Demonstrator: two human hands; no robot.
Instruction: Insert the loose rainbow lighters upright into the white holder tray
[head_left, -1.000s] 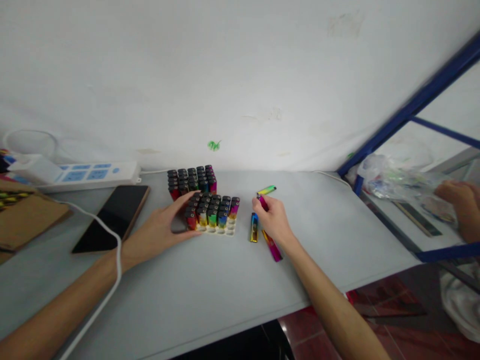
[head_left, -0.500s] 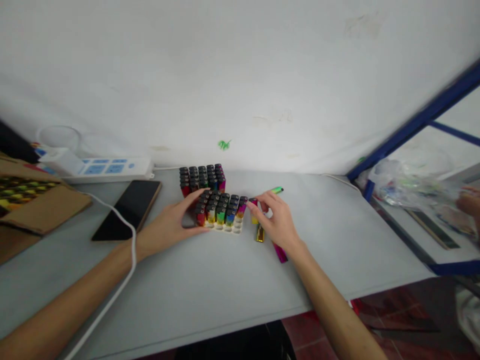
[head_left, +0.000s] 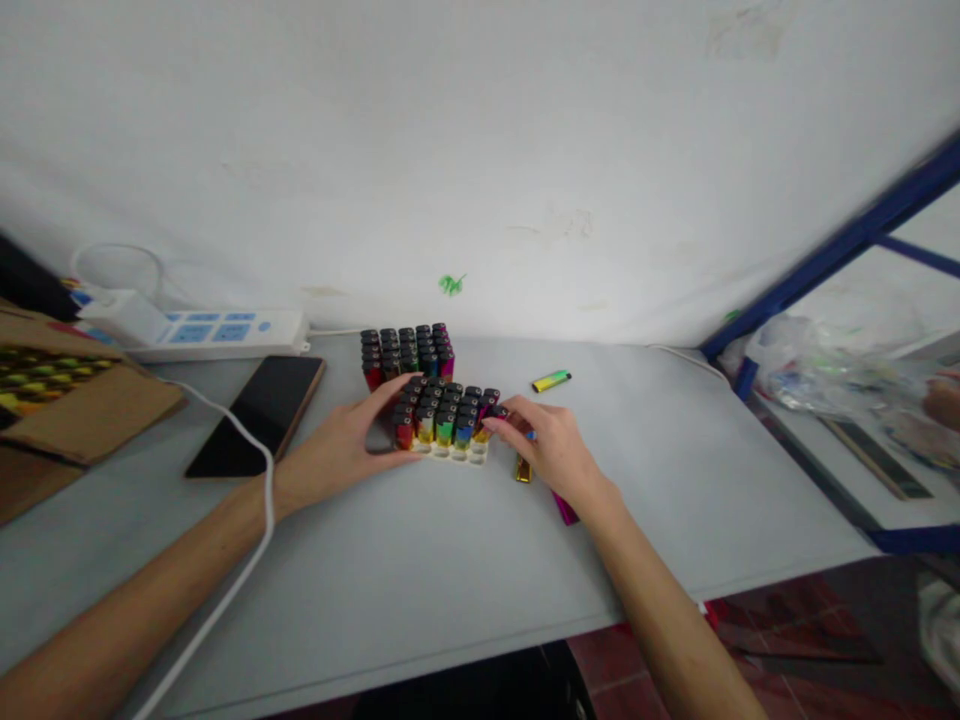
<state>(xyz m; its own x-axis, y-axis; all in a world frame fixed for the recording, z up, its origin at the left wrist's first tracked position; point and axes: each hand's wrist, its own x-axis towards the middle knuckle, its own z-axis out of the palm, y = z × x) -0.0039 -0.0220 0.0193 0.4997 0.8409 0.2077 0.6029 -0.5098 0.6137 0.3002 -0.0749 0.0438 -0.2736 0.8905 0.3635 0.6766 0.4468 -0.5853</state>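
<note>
Rows of upright lighters (head_left: 444, 420) with black tops stand in a white tray (head_left: 451, 455) whose front right holes show. My left hand (head_left: 352, 435) grips the tray's left side between thumb and fingers. At the right edge of the rows, my right hand (head_left: 546, 440) pinches a lighter (head_left: 495, 412), mostly hidden by the fingers. Under and beside that hand lie a gold lighter (head_left: 523, 468) and a magenta lighter (head_left: 565, 508). Farther back lies a yellow-green lighter (head_left: 551, 381). A second block of lighters (head_left: 405, 352) stands behind the tray.
On the left are a phone (head_left: 259, 415), a power strip (head_left: 225, 335), and an open cardboard box (head_left: 112, 415). A white cable (head_left: 266, 500) crosses over my left forearm. A blue frame (head_left: 825, 260), plastic bags (head_left: 802, 370) and another person's hand (head_left: 943, 402) are at right.
My right hand has moved slightly left with its lighter to the tray's right edge, uncovering the yellow-green lighter. My left hand keeps its hold; the view has shifted slightly.
</note>
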